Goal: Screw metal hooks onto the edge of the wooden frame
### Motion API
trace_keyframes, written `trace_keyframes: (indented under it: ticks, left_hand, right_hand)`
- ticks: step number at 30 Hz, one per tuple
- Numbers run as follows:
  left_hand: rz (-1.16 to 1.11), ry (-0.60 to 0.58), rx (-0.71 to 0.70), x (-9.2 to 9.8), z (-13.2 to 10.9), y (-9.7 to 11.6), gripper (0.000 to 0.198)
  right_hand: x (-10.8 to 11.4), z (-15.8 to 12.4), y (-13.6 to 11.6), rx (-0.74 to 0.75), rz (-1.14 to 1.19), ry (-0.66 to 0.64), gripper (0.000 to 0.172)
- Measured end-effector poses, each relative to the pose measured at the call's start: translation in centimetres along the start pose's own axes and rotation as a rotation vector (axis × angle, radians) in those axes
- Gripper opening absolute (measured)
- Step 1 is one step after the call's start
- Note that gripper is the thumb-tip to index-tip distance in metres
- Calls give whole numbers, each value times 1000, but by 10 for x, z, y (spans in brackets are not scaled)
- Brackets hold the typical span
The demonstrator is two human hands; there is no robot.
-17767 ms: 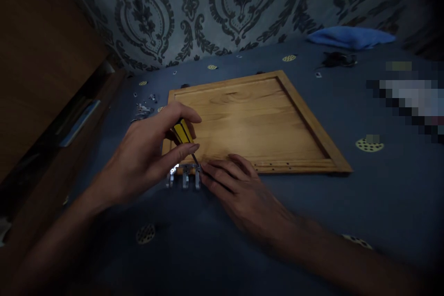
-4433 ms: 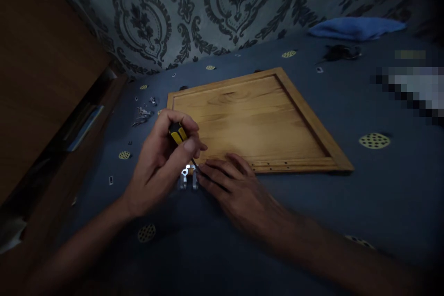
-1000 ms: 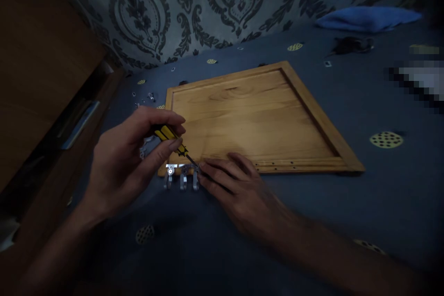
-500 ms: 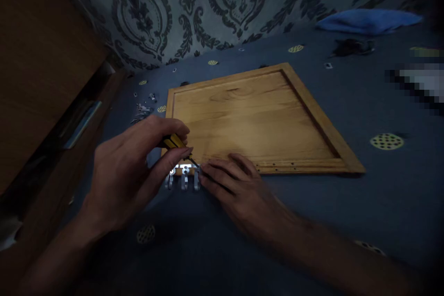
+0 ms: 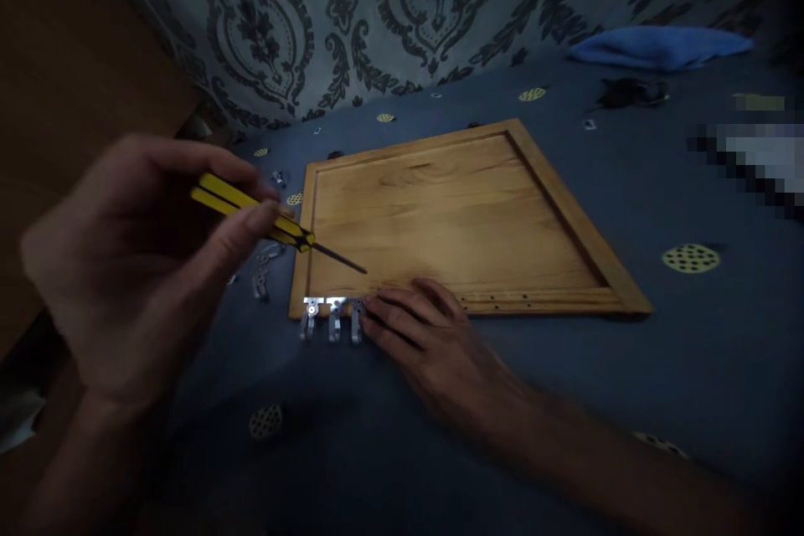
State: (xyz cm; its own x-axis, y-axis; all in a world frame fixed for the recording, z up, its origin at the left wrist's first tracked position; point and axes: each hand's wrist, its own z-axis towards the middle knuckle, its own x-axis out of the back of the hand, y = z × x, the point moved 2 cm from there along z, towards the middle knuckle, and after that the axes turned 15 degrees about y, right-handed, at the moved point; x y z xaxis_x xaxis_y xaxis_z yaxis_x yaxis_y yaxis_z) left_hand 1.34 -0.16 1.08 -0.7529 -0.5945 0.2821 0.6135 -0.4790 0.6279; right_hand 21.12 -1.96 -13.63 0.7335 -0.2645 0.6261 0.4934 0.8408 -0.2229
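My left hand (image 5: 144, 268) grips a yellow-and-black screwdriver (image 5: 251, 212) between thumb and fingers. The shaft points down and right, and its tip appears raised over the framed wooden panel (image 5: 440, 209). Small metal hooks line the panel's near left edge: a left hook (image 5: 310, 316), a middle hook (image 5: 335, 318) and a right hook (image 5: 357, 322). Their curved arms hang over the edge. My right hand (image 5: 427, 331) lies on that edge with fingers stretched out, fingertips against the right hook. Its thumb is hidden.
Loose metal hooks (image 5: 260, 278) lie left of the panel on the blue patterned cloth (image 5: 502, 419). Small dark holes (image 5: 493, 298) run along the panel's near rail. At the back right are a blue cloth (image 5: 659, 48) and a dark object (image 5: 628, 92). Patterned wallpaper (image 5: 352, 25) stands behind.
My left hand has drawn the screwdriver up and left, away from the right hook, so its shaft and all three hooks show more clearly. My right hand has stayed in place.
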Motion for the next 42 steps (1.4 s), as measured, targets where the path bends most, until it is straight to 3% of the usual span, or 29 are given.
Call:
trace_keyframes:
  ticks: [2,3,5,7,9,15,19,24,27,31,36,42]
  left_hand:
    - [-117,53,11,-5,4,-8,19]
    - [-159,26,19,-11,5,-15,19]
    - [-170,-100,178,-25,1,-37,21]
    - [-189,-200,321,-40,-6,-62,36]
    - [-173,-309,398,-52,-14,-85,45]
    - [-85,-483,318,-64,-16,-118,37]
    - [3,-539,184,-61,-10,-117,21]
    - [70,-535,47,-44,-14,-94,16]
    - [19,-674,-3,-29,-28,-74,23]
    - [-14,-843,-55,-12,-51,-60,59]
    - [109,-871,-80,-10,-68,-62,64]
    - [140,-826,-60,-13,-71,-67,65]
  right_hand:
    - [1,1,0,7,2,4,33]
    - [1,1,0,10,1,1,33]
    - [1,2,0,9,-5,-4,32]
    - [1,2,-1,4,-11,-4,33]
    - [1,2,-1,7,-14,-7,34]
    - [0,1,0,1,-16,-9,34]
    - [1,2,0,18,-19,20,34]
    - [2,3,0,10,-3,21,32]
    - [3,4,-1,9,-5,12,33]
    - [3,4,-1,10,-3,1,35]
    - [1,2,-1,-11,-12,-19,34]
    - [4,2,-1,-6,-7,-4,33]
